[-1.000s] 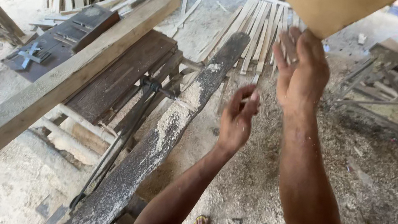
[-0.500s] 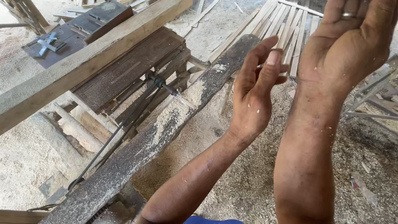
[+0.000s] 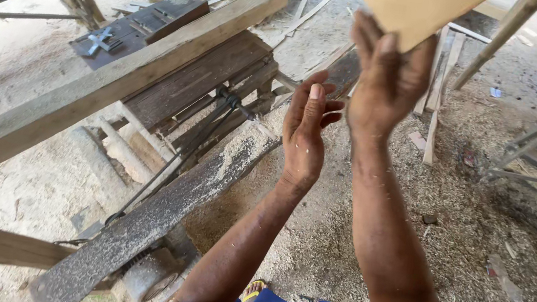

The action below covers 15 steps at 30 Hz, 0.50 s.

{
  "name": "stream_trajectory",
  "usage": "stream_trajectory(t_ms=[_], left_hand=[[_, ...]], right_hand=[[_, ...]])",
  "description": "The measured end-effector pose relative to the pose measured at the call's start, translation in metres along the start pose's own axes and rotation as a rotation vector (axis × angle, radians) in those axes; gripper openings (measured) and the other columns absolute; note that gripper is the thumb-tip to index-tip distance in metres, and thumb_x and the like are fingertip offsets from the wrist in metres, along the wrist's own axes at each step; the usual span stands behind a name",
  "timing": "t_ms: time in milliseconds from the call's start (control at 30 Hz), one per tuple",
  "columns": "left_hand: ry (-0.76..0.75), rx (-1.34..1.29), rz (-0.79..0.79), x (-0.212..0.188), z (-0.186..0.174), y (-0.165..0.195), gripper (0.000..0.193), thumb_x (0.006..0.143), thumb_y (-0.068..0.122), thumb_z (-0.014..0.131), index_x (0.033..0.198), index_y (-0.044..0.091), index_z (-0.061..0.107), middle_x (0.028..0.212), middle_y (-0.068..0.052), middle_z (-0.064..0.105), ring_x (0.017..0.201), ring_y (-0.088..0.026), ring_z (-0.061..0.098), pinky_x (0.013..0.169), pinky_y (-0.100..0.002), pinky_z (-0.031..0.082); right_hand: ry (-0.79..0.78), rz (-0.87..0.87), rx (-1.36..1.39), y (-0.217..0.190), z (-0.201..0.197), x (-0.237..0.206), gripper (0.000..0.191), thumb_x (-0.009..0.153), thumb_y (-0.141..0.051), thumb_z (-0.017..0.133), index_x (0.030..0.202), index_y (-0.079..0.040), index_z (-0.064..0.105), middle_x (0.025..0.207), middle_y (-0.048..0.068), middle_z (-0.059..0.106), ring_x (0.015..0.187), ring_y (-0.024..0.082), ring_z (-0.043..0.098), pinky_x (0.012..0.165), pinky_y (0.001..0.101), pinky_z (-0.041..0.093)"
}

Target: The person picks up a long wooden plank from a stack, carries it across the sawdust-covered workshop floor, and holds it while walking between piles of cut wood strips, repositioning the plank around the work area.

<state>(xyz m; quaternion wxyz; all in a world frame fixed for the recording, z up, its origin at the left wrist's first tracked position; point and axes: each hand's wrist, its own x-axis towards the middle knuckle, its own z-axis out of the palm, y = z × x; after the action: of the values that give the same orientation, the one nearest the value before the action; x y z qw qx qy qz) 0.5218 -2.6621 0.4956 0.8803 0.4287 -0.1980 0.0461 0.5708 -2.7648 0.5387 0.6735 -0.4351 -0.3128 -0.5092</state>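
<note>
Overhead, the right hand (image 3: 386,83) is raised with its fingers closed against the lower edge of a pale tan, flat-faced wooden board (image 3: 415,8), which runs out of the top of the view; how firm that grip is cannot be told through the motion blur. The left hand (image 3: 308,132) stands just beside it, fingers straight and together, palm turned toward the right wrist, holding nothing. Sawdust clings to both forearms. Below lie a long grey sawdust-covered plank (image 3: 158,216), a long pale timber beam (image 3: 106,83) and the sawdust-strewn floor (image 3: 473,265). To carry the board well, the free left hand should probably support its lower edge. Slipping is the likely risk, since only one edge is held.
</note>
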Motion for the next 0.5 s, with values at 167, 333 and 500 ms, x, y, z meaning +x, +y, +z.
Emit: stream_trajectory(t_ms=[167, 333, 500], left_hand=[[0.126, 0.142, -0.015, -0.003, -0.019, -0.019, 0.054, 0.107, 0.043, 0.043, 0.142, 0.004, 0.053, 0.126, -0.019, 0.063, 0.101, -0.024, 0.066, 0.091, -0.04, 0.057], [0.185, 0.195, -0.058, 0.008, -0.012, -0.015, 0.054, 0.107, 0.044, 0.04, 0.142, 0.005, 0.053, 0.128, -0.019, 0.062, 0.104, -0.024, 0.065, 0.092, -0.04, 0.056], [0.215, 0.229, 0.123, 0.054, 0.001, 0.004, 0.059, 0.108, 0.047, 0.036, 0.145, 0.003, 0.052, 0.132, -0.024, 0.062, 0.11, -0.029, 0.066, 0.093, -0.043, 0.057]], right_hand=[[0.053, 0.227, -0.128, 0.025, -0.008, -0.044, 0.02, 0.115, -0.009, 0.053, 0.127, 0.004, 0.062, 0.12, 0.026, 0.072, 0.109, 0.033, 0.078, 0.09, 0.0418, 0.067], [-0.072, 0.169, -0.037, 0.022, -0.016, -0.031, 0.02, 0.11, -0.011, 0.058, 0.129, -0.005, 0.055, 0.114, 0.017, 0.072, 0.098, 0.03, 0.079, 0.084, 0.0401, 0.071], [0.092, 0.183, -0.093, 0.01, -0.006, -0.009, 0.011, 0.112, -0.008, 0.062, 0.12, 0.0, 0.058, 0.097, 0.019, 0.074, 0.083, 0.03, 0.079, 0.068, 0.0404, 0.071]])
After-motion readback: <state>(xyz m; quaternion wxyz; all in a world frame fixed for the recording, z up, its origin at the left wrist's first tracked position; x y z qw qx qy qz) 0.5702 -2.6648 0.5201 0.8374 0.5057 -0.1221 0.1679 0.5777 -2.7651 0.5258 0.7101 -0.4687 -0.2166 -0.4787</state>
